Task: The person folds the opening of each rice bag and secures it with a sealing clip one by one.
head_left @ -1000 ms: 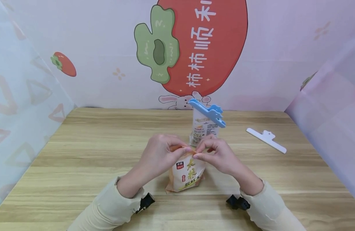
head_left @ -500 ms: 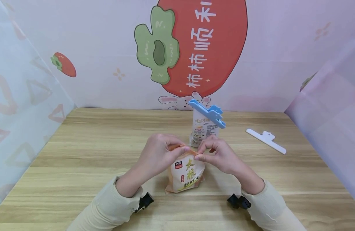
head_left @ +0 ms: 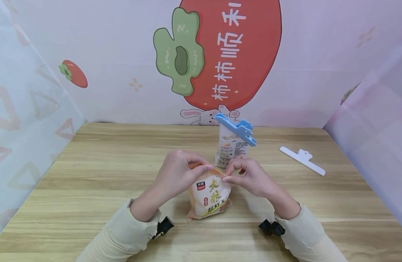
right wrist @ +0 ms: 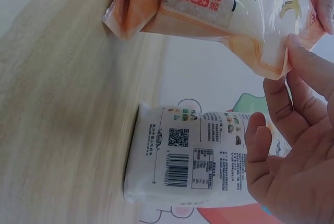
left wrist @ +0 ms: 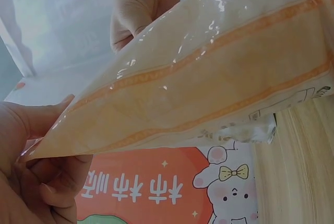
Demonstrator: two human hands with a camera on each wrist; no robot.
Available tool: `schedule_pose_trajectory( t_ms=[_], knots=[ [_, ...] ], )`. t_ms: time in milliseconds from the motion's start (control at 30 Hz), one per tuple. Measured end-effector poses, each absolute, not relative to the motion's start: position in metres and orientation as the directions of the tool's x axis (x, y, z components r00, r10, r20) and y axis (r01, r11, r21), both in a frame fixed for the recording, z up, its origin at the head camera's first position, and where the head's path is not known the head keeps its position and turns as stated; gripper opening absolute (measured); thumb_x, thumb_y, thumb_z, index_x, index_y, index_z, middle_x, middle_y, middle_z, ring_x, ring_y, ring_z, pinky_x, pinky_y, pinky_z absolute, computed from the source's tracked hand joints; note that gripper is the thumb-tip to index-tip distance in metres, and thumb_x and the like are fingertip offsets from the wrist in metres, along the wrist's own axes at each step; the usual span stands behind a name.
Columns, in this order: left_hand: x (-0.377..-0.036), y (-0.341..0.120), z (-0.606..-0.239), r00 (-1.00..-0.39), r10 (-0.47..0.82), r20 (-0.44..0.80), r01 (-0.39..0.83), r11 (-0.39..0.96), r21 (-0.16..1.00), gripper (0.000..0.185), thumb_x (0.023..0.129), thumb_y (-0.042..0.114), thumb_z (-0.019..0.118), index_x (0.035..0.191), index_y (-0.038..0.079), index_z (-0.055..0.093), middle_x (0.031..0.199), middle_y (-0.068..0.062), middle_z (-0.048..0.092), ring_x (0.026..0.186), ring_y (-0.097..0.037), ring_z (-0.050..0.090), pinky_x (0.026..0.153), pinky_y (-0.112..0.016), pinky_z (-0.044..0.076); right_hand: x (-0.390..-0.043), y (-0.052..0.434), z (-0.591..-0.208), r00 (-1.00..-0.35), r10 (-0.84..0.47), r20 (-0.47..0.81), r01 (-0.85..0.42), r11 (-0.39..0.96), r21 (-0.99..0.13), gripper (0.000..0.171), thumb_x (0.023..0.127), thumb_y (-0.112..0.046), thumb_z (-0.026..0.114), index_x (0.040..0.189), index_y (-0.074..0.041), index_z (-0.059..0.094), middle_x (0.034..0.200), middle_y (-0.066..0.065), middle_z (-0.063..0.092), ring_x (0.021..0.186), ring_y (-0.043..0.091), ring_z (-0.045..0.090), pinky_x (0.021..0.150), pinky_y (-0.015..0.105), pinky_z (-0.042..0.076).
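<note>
Over the head feed, from the left: the left hand (head_left: 181, 169) pinches the upper left corner of a soft orange-and-white plastic rice bag (head_left: 212, 200) between thumb and fingers. The bag stands mid-bench (head_left: 106, 160), toward the person, its base apparently resting on the wood, its top edge stretched between both hands. I cannot tell whether that edge is sealed; if it is not, a tilt or squeeze could spill grains.

Behind it stands a white printed plastic bag (head_left: 227, 145), a light-blue plastic clip (head_left: 235, 128) slanting across its top. Next, the right hand (head_left: 250, 176) pinches the rice bag's upper right corner, thumb against forefinger. I note glossy film and a small hold: an uneven pull could slip a corner free. The knuckles overlap the white bag in my view; contact unconfirmed, but a backward swing might topple it.

Far right, a white plastic clip (head_left: 302, 160) lies well apart. Reaching for it would free one corner, and I judge the top could sag.
</note>
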State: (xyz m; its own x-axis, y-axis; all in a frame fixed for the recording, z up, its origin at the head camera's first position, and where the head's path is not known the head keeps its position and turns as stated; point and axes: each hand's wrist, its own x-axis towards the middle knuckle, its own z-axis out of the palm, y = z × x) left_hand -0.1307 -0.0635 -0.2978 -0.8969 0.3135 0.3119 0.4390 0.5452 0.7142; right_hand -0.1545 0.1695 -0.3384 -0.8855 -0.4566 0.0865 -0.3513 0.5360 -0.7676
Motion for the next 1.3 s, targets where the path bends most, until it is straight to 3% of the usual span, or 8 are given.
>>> schedule_pose_trajectory(
  t_ms=[233,467,767,1067,1300],
  knots=[
    [-0.134,-0.066,-0.300,-0.893,0.318,0.318,0.447,0.556,0.701,0.007,0.084,0.018,0.080,0.083,0.012,0.080,0.083,0.002,0.077,0.078,-0.009,0.070,0.072,-0.031,0.057,-0.157,0.171,-0.340,-0.878,-0.471,0.080,-0.360,0.540,-0.761,0.008,0.083,-0.015,0.080,0.079,-0.013,0.073,0.086,0.000,0.067,0.093,0.030,0.047,0.076,0.032,0.041],
    [-0.136,-0.069,-0.299,-0.892,0.325,0.315,0.451,0.579,0.679,0.006,0.083,0.019,0.081,0.083,0.013,0.081,0.082,0.003,0.077,0.078,-0.009,0.069,0.069,-0.025,0.055,-0.157,0.170,-0.340,-0.881,-0.469,0.064,-0.352,0.558,-0.752,0.011,0.084,-0.019,0.080,0.078,-0.015,0.072,0.091,0.003,0.061,0.096,0.022,0.043,0.077,0.034,0.039],
    [-0.137,-0.072,-0.295,-0.893,0.324,0.311,0.448,0.600,0.663,0.005,0.082,0.019,0.081,0.082,0.015,0.081,0.082,0.004,0.077,0.077,-0.007,0.067,0.067,-0.025,0.053,-0.154,0.169,-0.344,-0.876,-0.473,0.101,-0.389,0.566,-0.727,0.017,0.083,-0.014,0.080,0.074,-0.017,0.067,0.093,0.004,0.055,0.096,0.021,0.042,0.078,0.039,0.039],
    [-0.138,-0.076,-0.293,-0.889,0.361,0.280,0.453,0.619,0.642,0.004,0.083,0.019,0.080,0.084,0.015,0.080,0.081,0.005,0.076,0.072,-0.005,0.063,0.064,-0.021,0.052,-0.155,0.170,-0.341,-0.846,-0.525,0.092,-0.409,0.529,-0.743,0.015,0.085,-0.011,0.078,0.076,-0.015,0.066,0.091,0.000,0.063,0.094,0.021,0.042,0.075,0.034,0.040],
    [-0.137,-0.077,-0.289,-0.881,0.396,0.257,0.464,0.624,0.628,0.004,0.084,0.016,0.079,0.087,0.014,0.080,0.085,0.004,0.076,0.075,-0.006,0.065,0.065,-0.021,0.053,-0.155,0.172,-0.340,-0.859,-0.505,0.082,-0.392,0.548,-0.739,0.012,0.084,-0.009,0.078,0.077,-0.014,0.070,0.095,0.001,0.068,0.095,0.020,0.044,0.071,0.030,0.041]
  ],
)
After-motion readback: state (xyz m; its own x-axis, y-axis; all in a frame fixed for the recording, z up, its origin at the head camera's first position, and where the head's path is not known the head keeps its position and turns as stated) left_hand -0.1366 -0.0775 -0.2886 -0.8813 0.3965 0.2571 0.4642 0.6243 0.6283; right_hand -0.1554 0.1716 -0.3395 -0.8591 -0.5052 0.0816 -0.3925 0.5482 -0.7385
